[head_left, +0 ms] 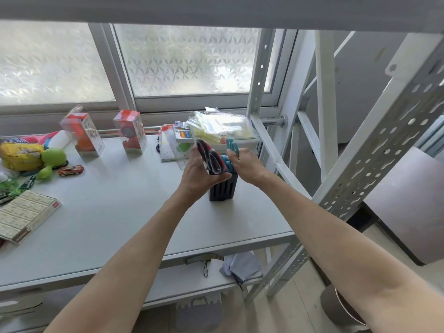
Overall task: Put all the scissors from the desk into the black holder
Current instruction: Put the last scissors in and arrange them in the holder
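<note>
The black holder (pixel 222 189) stands upright on the grey desk (pixel 115 212), right of centre. My left hand (pixel 200 175) grips red-and-black-handled scissors (pixel 211 157) whose blades point down into the holder's top. My right hand (pixel 247 165) pinches teal-handled scissors (pixel 232 145) just above the holder's far right side. Another blue handle (pixel 226 162) sticks out of the holder between my hands. The blades are hidden by my hands and the holder.
A clear tray of plastic bags (pixel 221 126) sits behind the holder. Two boxed toys (pixel 131 132), a green plush (pixel 51 162), a toy car (pixel 70 170) and a flat box (pixel 24 216) lie at the left. A perforated metal rack post (pixel 374 150) rises at the right.
</note>
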A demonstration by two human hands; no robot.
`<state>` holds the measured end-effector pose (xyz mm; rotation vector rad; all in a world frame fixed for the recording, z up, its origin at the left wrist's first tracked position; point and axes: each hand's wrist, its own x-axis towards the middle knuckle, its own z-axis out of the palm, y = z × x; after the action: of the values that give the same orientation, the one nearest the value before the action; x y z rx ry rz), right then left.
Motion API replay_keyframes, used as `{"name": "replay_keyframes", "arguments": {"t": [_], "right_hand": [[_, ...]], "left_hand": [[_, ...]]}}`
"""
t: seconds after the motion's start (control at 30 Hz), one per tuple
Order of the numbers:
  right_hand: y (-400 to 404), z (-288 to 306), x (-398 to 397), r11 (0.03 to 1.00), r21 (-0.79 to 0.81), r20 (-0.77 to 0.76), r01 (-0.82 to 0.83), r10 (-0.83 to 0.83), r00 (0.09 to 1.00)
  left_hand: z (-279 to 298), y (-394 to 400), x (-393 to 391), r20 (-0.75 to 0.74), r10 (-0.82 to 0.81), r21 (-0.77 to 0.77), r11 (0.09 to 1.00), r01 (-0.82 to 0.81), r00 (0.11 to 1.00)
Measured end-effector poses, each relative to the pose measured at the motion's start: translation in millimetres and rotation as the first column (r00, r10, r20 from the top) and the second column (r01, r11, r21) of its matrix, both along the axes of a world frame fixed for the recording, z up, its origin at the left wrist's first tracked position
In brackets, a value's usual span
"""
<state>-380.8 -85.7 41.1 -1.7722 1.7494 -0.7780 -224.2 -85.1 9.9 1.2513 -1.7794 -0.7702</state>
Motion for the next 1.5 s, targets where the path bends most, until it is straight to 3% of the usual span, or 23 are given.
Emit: {"name": "replay_keyframes", "arguments": {"t": [0.13,0.27,0.37,0.5,0.63,0.7,0.77,0.83,0.93,1.03,1.2,1.37,1.5], "right_hand": [[2,-5,-7,0.997,0.04,0.038,-0.062,0.06,0.997],[7,0,-11,0.982,0.09,0.12,-0.168,0.156,0.98],[12,-3,-14,0.958,0.116,0.096,-0.263,0.252,0.963],[12,-7,-21,0.935,0.186,0.173,-0.302,0.272,0.947],[6,3,-25,0.92,0.195,0.239,-0.341,0.293,0.926],[1,10,-23,0.938,0.09,0.102,-0.336,0.326,0.94],[-4,22,-18,0.922,0.036,-0.205,-0.385,0.383,0.9],[-10,35,-11,0.903,0.067,-0.54,-0.424,0.39,0.746],[-17,45,-1,0.879,0.139,-0.761,-0.455,0.389,0.519],[-18,49,3,0.863,0.149,-0.784,-0.483,0.401,0.473],[-17,45,-7,0.855,0.087,-0.67,-0.511,0.429,0.605],[-12,48,1,0.853,0.153,-0.731,-0.499,0.437,0.524],[-16,55,6,0.845,0.233,-0.675,-0.482,0.497,0.545]], "left_hand": [[1,-6,5,-0.002,-0.029,0.024,0.999,0.029,1.0],[3,-6,6,-0.13,-0.048,0.072,0.996,0.058,0.99],[8,-5,10,-0.216,-0.075,0.121,0.987,0.103,0.974],[15,-13,25,-0.13,-0.21,0.215,0.948,0.234,0.969],[16,-21,34,-0.065,-0.227,0.242,0.941,0.236,0.972],[15,-22,32,-0.054,-0.224,0.239,0.943,0.23,0.973],[13,-23,30,-0.045,-0.236,0.239,0.941,0.24,0.971],[11,-25,30,-0.057,-0.255,0.258,0.93,0.261,0.965],[12,-28,32,-0.035,-0.275,0.256,0.927,0.274,0.961],[13,-31,32,-0.011,-0.284,0.255,0.926,0.277,0.959],[13,-34,34,0.037,-0.296,0.254,0.926,0.278,0.954],[18,-37,25,0.081,-0.31,0.262,0.924,0.28,0.947],[15,-40,30,0.051,-0.304,0.304,0.912,0.275,0.951]]}}
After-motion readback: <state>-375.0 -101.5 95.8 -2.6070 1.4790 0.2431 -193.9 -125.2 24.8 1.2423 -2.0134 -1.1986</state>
